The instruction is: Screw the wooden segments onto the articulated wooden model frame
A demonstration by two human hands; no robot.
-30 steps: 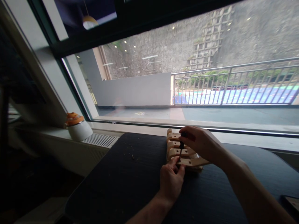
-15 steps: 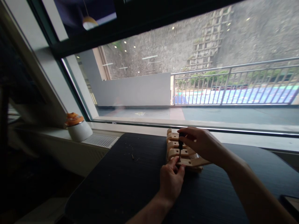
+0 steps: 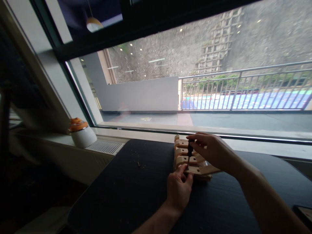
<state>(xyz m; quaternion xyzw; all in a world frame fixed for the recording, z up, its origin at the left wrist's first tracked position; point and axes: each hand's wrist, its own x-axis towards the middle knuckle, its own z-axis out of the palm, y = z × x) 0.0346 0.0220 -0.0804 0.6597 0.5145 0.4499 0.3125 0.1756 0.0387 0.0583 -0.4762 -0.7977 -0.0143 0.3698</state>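
A wooden rack point(image 3: 194, 170) with several curved wooden pieces lies on the dark table, near its window side. My right hand point(image 3: 212, 151) pinches the black handle of a screwdriver point(image 3: 189, 149). The screwdriver stands nearly upright, its tip down at a hole in the nearest wooden piece. Around the near left end of that piece my left hand point(image 3: 179, 185) is closed, its fingertips beside the screwdriver's tip. Any screw under the tip is too small to make out.
Several tiny screws or bits point(image 3: 138, 164) lie on the dark table point(image 3: 117, 188) to the left. A white pot with an orange top point(image 3: 83, 135) stands on the sill by a vent. A phone-like dark object point(image 3: 303, 213) is at the right edge, and a window rises behind.
The screwdriver's handle has tilted slightly to the right, with my right hand's fingers shifting on it. My left hand and the wooden rack stay in place.
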